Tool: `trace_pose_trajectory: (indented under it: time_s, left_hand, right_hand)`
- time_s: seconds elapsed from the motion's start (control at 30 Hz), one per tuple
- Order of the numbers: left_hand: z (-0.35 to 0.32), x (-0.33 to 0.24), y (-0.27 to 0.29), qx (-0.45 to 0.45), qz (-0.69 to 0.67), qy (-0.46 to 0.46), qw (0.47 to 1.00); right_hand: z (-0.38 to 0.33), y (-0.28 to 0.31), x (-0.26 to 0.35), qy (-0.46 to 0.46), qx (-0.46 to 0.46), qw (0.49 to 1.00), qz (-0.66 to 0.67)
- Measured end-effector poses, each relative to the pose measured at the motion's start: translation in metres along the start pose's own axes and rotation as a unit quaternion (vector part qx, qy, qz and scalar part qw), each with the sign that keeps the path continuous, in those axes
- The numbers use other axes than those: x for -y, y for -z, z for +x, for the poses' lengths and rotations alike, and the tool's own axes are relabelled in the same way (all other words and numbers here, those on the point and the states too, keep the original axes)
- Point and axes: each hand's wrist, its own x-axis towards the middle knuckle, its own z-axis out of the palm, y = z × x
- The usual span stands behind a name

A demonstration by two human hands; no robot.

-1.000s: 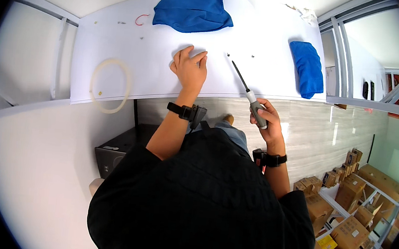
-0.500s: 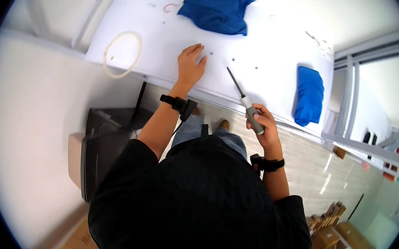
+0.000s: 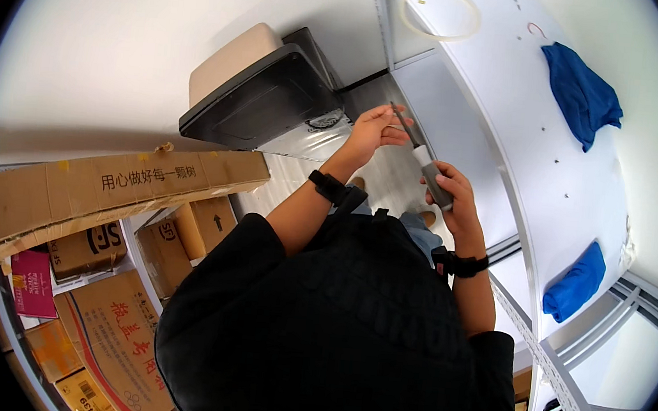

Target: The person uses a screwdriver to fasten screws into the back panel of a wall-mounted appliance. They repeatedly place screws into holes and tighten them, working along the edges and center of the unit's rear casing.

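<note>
My right hand (image 3: 461,200) is wrapped round the grey handle of a screwdriver (image 3: 432,175), which has a pale collar and a dark, slim shaft. The shaft points up and to the left, away from the table. My left hand (image 3: 374,133) is at the shaft's tip, thumb and forefinger closed about it and the other fingers loosely bent beside the shaft. Whether a small part sits on the tip is too small to tell. Both hands are above the floor, off the table's edge.
The white table (image 3: 511,88) on the right bears a pale ring (image 3: 476,21), a blue cloth (image 3: 585,95), a rolled blue cloth (image 3: 577,282) and several tiny dark pieces. A black cabinet-like object (image 3: 268,98) stands ahead left. A long carton (image 3: 128,180) tops shelves of boxes at left.
I have turned left, so the table now lies to my right and shelves show at left. My left hand has gone from the tabletop to the screwdriver's tip; my right hand still holds the handle.
</note>
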Motion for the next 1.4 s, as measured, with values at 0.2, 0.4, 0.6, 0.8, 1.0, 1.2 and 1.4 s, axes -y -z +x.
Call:
trace_pose_trajectory:
  time_s: [0.2, 0.4, 0.6, 0.8, 1.0, 1.2, 1.4]
  left_hand:
    - [-0.007, -0.006, 0.105, -0.049, -0.061, -0.001, 0.997]
    - [0.005, -0.017, 0.168, -0.061, -0.017, 0.039, 0.997]
    - [0.02, -0.022, 0.183, -0.081, 0.011, 0.06, 0.995]
    - [0.027, -0.021, 0.19, -0.076, -0.015, 0.049, 0.996]
    - [0.031, -0.022, 0.188, -0.112, -0.022, 0.043, 0.993]
    - [0.032, -0.021, 0.184, -0.124, -0.028, 0.034, 0.991]
    - [0.032, -0.019, 0.18, -0.133, -0.02, 0.024, 0.991]
  right_hand:
    - [0.068, -0.066, -0.054, -0.052, 0.012, 0.999, -0.01]
    - [0.098, -0.116, -0.107, -0.074, -0.08, 0.994, 0.011]
    - [0.113, -0.132, -0.123, -0.044, -0.125, 0.99, 0.038]
    - [0.127, -0.131, -0.127, -0.026, -0.125, 0.991, 0.046]
    - [0.132, -0.134, -0.123, -0.03, -0.122, 0.99, 0.07]
    - [0.135, -0.125, -0.121, -0.033, -0.1, 0.992, 0.075]
    - [0.133, -0.122, -0.119, -0.025, -0.096, 0.992, 0.081]
